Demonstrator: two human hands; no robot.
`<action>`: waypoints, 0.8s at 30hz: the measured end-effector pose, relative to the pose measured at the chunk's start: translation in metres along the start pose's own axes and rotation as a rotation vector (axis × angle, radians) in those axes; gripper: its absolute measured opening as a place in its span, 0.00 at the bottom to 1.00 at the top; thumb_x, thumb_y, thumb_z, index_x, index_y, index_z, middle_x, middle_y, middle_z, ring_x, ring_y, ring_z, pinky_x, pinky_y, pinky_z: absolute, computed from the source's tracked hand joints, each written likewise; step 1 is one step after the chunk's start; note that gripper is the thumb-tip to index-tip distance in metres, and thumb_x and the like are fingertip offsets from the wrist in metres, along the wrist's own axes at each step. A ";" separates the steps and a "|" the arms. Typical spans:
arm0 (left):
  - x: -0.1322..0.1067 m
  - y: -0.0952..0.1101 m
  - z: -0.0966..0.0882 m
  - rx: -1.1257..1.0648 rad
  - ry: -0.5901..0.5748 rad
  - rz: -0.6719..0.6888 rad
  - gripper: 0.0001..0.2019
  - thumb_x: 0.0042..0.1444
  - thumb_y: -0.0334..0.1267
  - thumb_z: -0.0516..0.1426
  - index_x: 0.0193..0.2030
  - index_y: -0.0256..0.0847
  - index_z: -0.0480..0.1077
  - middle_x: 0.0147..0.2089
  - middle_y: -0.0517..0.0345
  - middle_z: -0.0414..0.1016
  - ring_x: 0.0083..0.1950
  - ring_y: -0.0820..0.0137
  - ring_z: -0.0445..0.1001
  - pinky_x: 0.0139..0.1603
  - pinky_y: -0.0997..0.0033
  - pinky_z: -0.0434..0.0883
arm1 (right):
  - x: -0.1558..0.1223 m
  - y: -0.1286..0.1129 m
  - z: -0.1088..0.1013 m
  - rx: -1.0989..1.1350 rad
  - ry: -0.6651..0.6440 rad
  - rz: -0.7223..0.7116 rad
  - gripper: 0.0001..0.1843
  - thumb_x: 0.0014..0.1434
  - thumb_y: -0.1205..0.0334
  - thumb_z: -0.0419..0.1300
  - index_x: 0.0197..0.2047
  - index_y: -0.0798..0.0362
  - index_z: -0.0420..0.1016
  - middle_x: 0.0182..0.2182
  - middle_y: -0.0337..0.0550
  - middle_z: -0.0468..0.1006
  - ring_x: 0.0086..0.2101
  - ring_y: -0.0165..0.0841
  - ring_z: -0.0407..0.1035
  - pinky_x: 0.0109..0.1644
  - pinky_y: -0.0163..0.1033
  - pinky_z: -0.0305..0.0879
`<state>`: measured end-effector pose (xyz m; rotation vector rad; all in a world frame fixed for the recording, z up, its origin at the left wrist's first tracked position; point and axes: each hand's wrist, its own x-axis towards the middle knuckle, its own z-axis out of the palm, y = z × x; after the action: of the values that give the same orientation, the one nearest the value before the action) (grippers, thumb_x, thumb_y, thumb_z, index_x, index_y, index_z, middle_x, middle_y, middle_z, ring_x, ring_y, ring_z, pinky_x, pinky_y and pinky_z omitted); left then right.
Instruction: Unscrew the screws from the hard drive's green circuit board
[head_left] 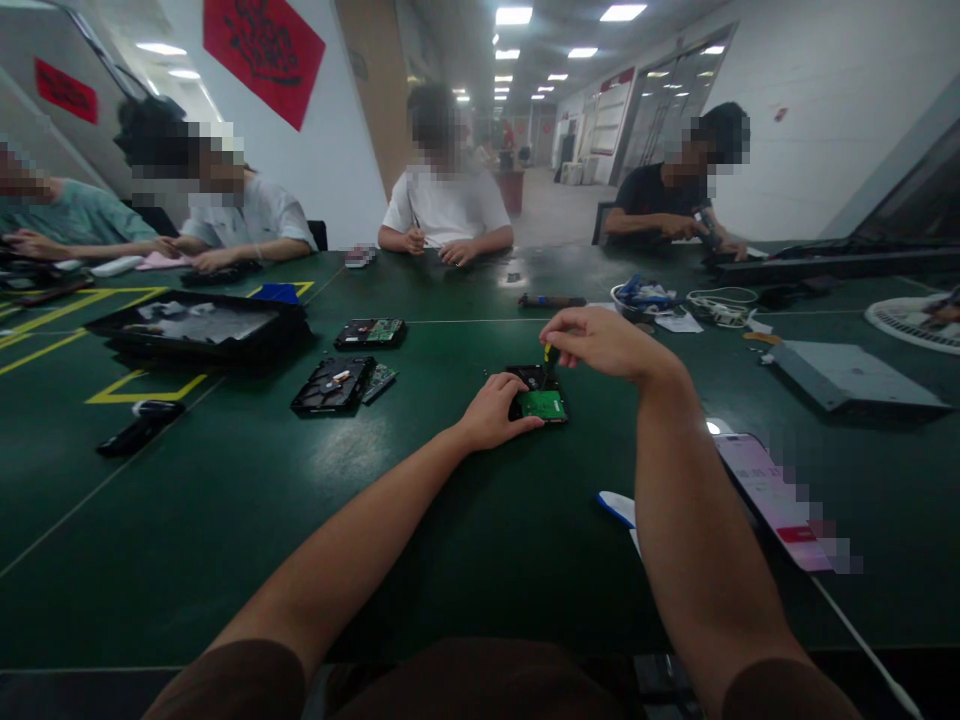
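Observation:
A hard drive with a green circuit board lies on the green table in front of me. My left hand grips its left side, thumb along the near edge and fingers over the far part. Above the drive's far end, my right hand pinches a small screwdriver with a yellow and black handle. The screwdriver points down at the drive; where its tip meets the surface is too small to make out.
Left of the drive lie a second hard drive and another drive. Stacked black trays stand farther left. On the right are a phone, a grey metal box and a bowl of cables. Several people sit across the table.

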<state>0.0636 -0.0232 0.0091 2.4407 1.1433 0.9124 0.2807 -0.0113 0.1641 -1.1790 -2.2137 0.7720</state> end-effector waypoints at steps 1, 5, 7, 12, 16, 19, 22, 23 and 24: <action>0.000 0.000 0.000 0.000 0.002 0.001 0.29 0.53 0.58 0.65 0.56 0.44 0.69 0.58 0.46 0.70 0.62 0.52 0.67 0.64 0.47 0.67 | -0.001 0.000 -0.001 0.015 -0.014 0.000 0.12 0.63 0.55 0.61 0.43 0.53 0.80 0.32 0.44 0.82 0.28 0.33 0.74 0.32 0.37 0.69; 0.000 0.000 0.000 0.002 0.003 0.017 0.29 0.53 0.59 0.65 0.55 0.43 0.69 0.58 0.46 0.69 0.61 0.53 0.67 0.63 0.48 0.68 | -0.003 -0.003 -0.004 -0.034 0.017 -0.013 0.12 0.62 0.54 0.62 0.42 0.52 0.82 0.31 0.44 0.82 0.28 0.33 0.74 0.33 0.38 0.68; 0.000 0.000 0.000 0.010 0.000 0.022 0.29 0.53 0.59 0.64 0.56 0.42 0.69 0.58 0.45 0.69 0.61 0.53 0.68 0.63 0.48 0.68 | -0.004 -0.004 -0.006 -0.098 0.063 -0.017 0.12 0.60 0.53 0.63 0.40 0.52 0.82 0.31 0.43 0.81 0.30 0.34 0.74 0.34 0.38 0.67; -0.001 0.001 -0.001 0.012 -0.012 0.011 0.29 0.54 0.59 0.64 0.56 0.43 0.69 0.58 0.46 0.69 0.61 0.53 0.68 0.62 0.48 0.69 | -0.004 -0.007 -0.005 -0.153 0.089 0.006 0.12 0.60 0.53 0.64 0.39 0.53 0.82 0.29 0.42 0.80 0.28 0.33 0.73 0.34 0.39 0.65; 0.000 0.001 0.000 0.016 -0.006 0.011 0.29 0.53 0.58 0.65 0.55 0.43 0.69 0.57 0.46 0.69 0.61 0.53 0.68 0.63 0.48 0.69 | -0.003 -0.008 0.000 -0.075 0.042 -0.011 0.13 0.61 0.51 0.63 0.40 0.52 0.80 0.32 0.42 0.81 0.26 0.31 0.73 0.32 0.38 0.66; 0.000 0.001 0.001 0.015 0.006 0.021 0.29 0.53 0.59 0.65 0.55 0.43 0.69 0.57 0.46 0.70 0.60 0.53 0.68 0.63 0.48 0.68 | -0.002 -0.006 0.002 0.008 0.023 -0.017 0.12 0.63 0.51 0.62 0.41 0.52 0.78 0.32 0.44 0.81 0.28 0.32 0.74 0.31 0.37 0.68; -0.001 0.001 0.000 0.012 0.004 0.012 0.29 0.53 0.59 0.65 0.55 0.43 0.69 0.57 0.46 0.70 0.61 0.53 0.68 0.63 0.48 0.68 | -0.001 -0.004 0.004 0.068 0.005 -0.005 0.12 0.63 0.53 0.62 0.45 0.52 0.78 0.31 0.44 0.81 0.29 0.34 0.75 0.33 0.38 0.71; -0.001 0.002 0.000 0.011 0.000 0.007 0.29 0.53 0.59 0.65 0.55 0.43 0.69 0.57 0.46 0.70 0.61 0.53 0.68 0.63 0.48 0.68 | -0.001 -0.003 0.004 0.066 0.003 -0.003 0.12 0.63 0.54 0.62 0.46 0.52 0.78 0.31 0.44 0.81 0.30 0.34 0.75 0.33 0.39 0.71; -0.001 0.002 0.000 0.010 -0.003 0.002 0.28 0.53 0.58 0.65 0.55 0.43 0.69 0.57 0.46 0.70 0.61 0.52 0.68 0.63 0.47 0.68 | -0.001 -0.004 0.004 0.053 0.008 -0.004 0.13 0.63 0.54 0.63 0.46 0.51 0.78 0.32 0.44 0.82 0.30 0.34 0.75 0.34 0.39 0.71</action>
<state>0.0644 -0.0251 0.0103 2.4499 1.1475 0.9055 0.2765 -0.0147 0.1637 -1.1495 -2.1753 0.8175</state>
